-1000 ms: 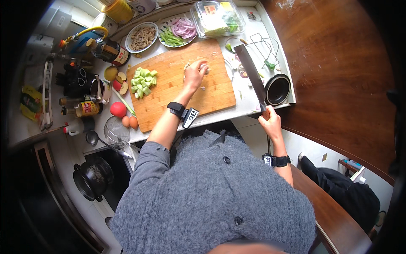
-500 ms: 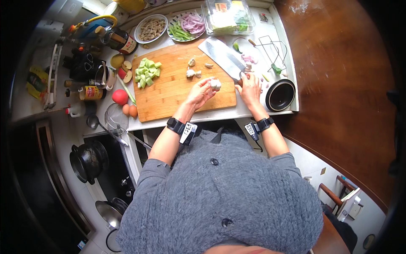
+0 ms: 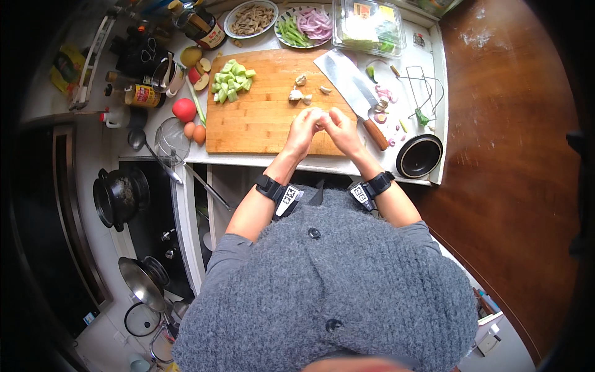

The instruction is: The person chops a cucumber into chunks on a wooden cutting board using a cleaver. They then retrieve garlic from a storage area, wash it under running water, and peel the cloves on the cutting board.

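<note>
Over the near right part of the wooden cutting board (image 3: pixel 260 127), my left hand (image 3: pixel 301 133) and my right hand (image 3: pixel 343 131) meet at the fingertips. Both are closed round a small pale garlic piece (image 3: pixel 320 116), mostly hidden by the fingers. Several garlic cloves (image 3: pixel 302 97) lie on the board just beyond my hands. Chopped pale green vegetable chunks (image 3: pixel 232 80) form a pile at the board's far left. A cleaver (image 3: pixel 347 79) rests across the board's right edge, its wooden handle beside my right hand.
Left of the board are a tomato (image 3: pixel 184 110), eggs (image 3: pixel 199 134), a wire strainer (image 3: pixel 172 140) and bottles (image 3: pixel 142 95). Beyond stand a bowl of brown strips (image 3: pixel 251 20), a plate of sliced onion (image 3: pixel 315 23) and a plastic box (image 3: pixel 369 28). A black dish (image 3: pixel 419 155) sits right.
My right hand has left the cleaver's handle and come over to my left hand, joining it at the garlic. The view has shifted, so the counter sits a little further right.
</note>
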Demonstrator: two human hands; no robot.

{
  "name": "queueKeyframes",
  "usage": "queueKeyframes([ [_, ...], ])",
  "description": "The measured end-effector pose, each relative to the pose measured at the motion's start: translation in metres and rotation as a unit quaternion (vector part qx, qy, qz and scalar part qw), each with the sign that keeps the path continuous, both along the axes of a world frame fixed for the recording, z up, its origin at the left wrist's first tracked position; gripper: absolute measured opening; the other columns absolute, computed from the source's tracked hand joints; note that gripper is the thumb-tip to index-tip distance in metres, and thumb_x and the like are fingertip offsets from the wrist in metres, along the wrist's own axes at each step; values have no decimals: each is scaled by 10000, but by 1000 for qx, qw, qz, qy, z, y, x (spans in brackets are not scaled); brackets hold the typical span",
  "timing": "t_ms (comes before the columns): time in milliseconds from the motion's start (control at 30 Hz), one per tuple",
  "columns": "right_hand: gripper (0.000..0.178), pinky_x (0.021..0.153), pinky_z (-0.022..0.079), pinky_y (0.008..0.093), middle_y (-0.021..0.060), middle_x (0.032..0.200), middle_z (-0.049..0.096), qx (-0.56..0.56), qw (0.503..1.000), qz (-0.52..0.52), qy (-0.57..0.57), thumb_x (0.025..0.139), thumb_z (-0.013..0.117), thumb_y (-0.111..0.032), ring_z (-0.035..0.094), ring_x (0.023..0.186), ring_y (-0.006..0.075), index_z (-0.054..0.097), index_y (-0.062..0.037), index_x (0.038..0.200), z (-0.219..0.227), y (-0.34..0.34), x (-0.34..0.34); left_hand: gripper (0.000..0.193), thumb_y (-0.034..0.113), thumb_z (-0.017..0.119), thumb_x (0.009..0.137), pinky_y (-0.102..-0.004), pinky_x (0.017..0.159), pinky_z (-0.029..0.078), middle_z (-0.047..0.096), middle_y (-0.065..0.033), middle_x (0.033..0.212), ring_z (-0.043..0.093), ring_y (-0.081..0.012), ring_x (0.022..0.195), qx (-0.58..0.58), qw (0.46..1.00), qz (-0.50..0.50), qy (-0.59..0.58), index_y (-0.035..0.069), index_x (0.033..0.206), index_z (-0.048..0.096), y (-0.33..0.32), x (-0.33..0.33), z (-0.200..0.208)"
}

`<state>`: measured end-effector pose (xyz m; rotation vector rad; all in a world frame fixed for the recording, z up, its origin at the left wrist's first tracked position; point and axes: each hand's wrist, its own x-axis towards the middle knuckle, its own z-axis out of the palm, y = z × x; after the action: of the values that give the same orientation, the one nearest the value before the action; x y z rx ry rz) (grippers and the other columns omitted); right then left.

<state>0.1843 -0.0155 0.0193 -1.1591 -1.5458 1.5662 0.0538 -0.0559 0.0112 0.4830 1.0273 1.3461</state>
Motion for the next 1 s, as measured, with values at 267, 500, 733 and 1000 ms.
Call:
queueKeyframes([
  [267,236,452,346,180,-25,706,532,-223,961,8,162,990,479,-305,424,526,27,566,-97,918,-9,0,9,315,176,505,973,-293,773,498,609,-72,1033,587,-138,875,-16,996,-30,-86,-10,1228,506,7,-1,-9],
  [500,244,512,408,173,9,843,622,-250,963,7,102,932,587,-292,526,643,51,599,-67,1027,-17,2,25,372,138,623,908,-239,754,495,624,-43,1015,593,-110,893,-39,986,-96,133,-18,1230,518,3,1,-14],
  [733,258,511,433,185,21,837,630,-284,953,6,104,909,627,-239,542,639,53,581,-37,1064,-26,6,28,358,42,652,850,-238,761,502,646,-67,1023,618,-122,894,-68,982,-119,128,-6,1190,550,1,-1,-23],
  [1000,217,439,394,174,20,784,624,-161,984,-13,71,923,602,-211,516,548,48,591,-36,1050,-23,2,18,310,26,616,869,-208,732,522,647,-63,1013,627,-119,862,-144,984,-103,-20,36,1176,573,1,-1,-18],
])
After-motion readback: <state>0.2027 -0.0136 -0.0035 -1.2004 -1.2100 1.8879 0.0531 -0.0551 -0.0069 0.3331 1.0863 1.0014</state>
